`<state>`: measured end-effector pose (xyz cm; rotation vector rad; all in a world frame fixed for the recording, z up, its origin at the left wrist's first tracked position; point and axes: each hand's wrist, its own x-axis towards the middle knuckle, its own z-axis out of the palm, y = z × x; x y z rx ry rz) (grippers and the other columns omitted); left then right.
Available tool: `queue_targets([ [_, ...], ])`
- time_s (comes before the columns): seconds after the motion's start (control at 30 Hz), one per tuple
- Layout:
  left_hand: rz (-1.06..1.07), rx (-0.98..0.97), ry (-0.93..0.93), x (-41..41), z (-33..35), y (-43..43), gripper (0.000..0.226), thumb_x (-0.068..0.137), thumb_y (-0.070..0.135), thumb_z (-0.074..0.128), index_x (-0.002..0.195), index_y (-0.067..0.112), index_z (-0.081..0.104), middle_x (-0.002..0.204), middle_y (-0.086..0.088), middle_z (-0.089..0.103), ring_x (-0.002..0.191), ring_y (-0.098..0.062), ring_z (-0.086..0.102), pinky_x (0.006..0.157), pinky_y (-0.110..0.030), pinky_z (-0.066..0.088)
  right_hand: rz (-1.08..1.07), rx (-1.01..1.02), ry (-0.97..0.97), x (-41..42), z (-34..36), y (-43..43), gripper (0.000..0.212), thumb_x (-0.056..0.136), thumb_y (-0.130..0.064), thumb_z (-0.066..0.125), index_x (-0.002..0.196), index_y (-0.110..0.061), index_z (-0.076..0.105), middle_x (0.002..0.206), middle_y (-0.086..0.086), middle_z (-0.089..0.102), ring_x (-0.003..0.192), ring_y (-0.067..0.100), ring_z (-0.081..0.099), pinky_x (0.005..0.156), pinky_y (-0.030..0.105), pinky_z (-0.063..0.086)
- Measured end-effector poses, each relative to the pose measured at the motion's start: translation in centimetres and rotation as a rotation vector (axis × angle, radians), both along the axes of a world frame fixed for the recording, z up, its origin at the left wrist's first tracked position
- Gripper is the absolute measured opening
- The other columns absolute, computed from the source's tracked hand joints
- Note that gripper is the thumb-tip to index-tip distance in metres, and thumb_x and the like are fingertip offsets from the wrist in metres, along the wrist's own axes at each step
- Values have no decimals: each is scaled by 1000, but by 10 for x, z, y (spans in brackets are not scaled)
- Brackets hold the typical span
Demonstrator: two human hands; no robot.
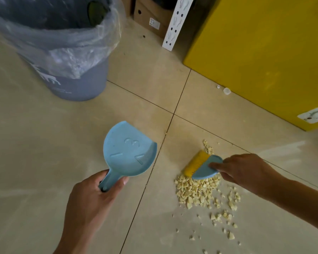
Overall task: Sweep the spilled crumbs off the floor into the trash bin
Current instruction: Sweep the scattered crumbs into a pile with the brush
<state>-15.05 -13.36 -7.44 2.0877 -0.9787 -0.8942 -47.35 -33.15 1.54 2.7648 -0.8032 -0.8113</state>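
Pale yellow crumbs (pixel 200 191) lie heaped and scattered on the beige tile floor at the lower right. My right hand (pixel 246 173) grips a small blue brush (pixel 206 168) whose yellow bristles rest against the far edge of the heap. My left hand (pixel 94 198) holds a light blue dustpan (pixel 128 151) by its handle, raised above the floor to the left of the crumbs, with nothing in it. The grey trash bin (pixel 77 85), lined with a clear plastic bag, stands at the upper left.
A large yellow box (pixel 264 52) stands at the upper right, close behind the crumbs. A white perforated rail (pixel 176 24) and a cardboard box (pixel 152 19) lean at the top centre. Two small white caps (pixel 226 91) lie by the yellow box.
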Motion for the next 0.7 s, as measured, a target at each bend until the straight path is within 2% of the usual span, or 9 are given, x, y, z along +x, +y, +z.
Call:
queue_targets([
  [0.03, -8, 5, 0, -1, -1, 0, 56, 76, 66, 71, 73, 11, 60, 49, 5, 28, 46, -16, 29, 49, -28, 25, -7, 0, -74, -8, 9, 0, 42, 74, -31, 85, 115, -30, 74, 67, -6, 70, 49, 12, 65, 41, 25, 52],
  [0.1, -12, 11, 2, -1, -4, 0, 53, 80, 61, 77, 75, 11, 63, 49, 6, 28, 46, -16, 29, 49, -29, 25, -37, 12, -189, -18, 24, -5, 46, 63, -21, 91, 107, -23, 78, 58, -5, 66, 41, 13, 59, 32, 28, 48],
  [0.17, -7, 15, -3, 0, -5, 0, 48, 83, 56, 78, 75, 11, 64, 50, 5, 28, 46, -15, 29, 49, -28, 24, -81, 5, -276, -13, 30, -16, 42, 72, -19, 85, 113, -22, 75, 60, -2, 65, 42, 15, 57, 34, 30, 49],
  [0.27, -5, 21, -14, -1, -5, 1, 48, 82, 57, 77, 76, 11, 64, 49, 5, 28, 46, -15, 31, 49, -28, 24, -165, -93, -321, 27, 19, -36, 33, 92, -33, 61, 125, -34, 66, 69, 1, 68, 52, 21, 61, 47, 29, 49],
  [0.37, -14, 26, -27, -4, -3, 1, 51, 81, 62, 75, 75, 12, 63, 49, 5, 28, 46, -15, 31, 49, -28, 25, -320, -97, -358, 76, -13, -57, 32, 99, -38, 48, 128, -39, 62, 81, 3, 69, 67, 26, 65, 58, 32, 52],
  [0.47, -16, 30, -39, -3, -3, 1, 56, 76, 70, 70, 77, 14, 64, 49, 5, 29, 47, -16, 32, 48, -28, 26, -234, -182, -220, 103, -37, -60, 31, 100, -36, 42, 123, -32, 62, 79, 2, 62, 67, 27, 64, 59, 31, 50],
  [0.53, 8, 21, -27, 1, -4, 2, 55, 79, 65, 75, 74, 13, 57, 50, 5, 27, 46, -16, 28, 49, -28, 24, -110, -183, -134, 99, -39, -50, 31, 101, -36, 39, 124, -31, 58, 77, -2, 59, 65, 23, 64, 57, 28, 50],
  [0.6, 34, 17, -17, 4, -5, 2, 55, 82, 58, 77, 71, 10, 51, 50, 5, 25, 46, -15, 28, 50, -28, 22, -30, -108, -59, 79, -33, -34, 33, 101, -37, 38, 129, -33, 55, 82, -4, 66, 67, 18, 66, 58, 26, 53],
  [0.7, 52, 22, 6, 6, -7, 2, 54, 82, 58, 77, 74, 10, 57, 50, 5, 28, 46, -14, 29, 49, -28, 23, 3, 53, 51, 43, -13, -12, 36, 101, -40, 44, 135, -33, 52, 93, -6, 71, 76, 14, 69, 62, 26, 54],
])
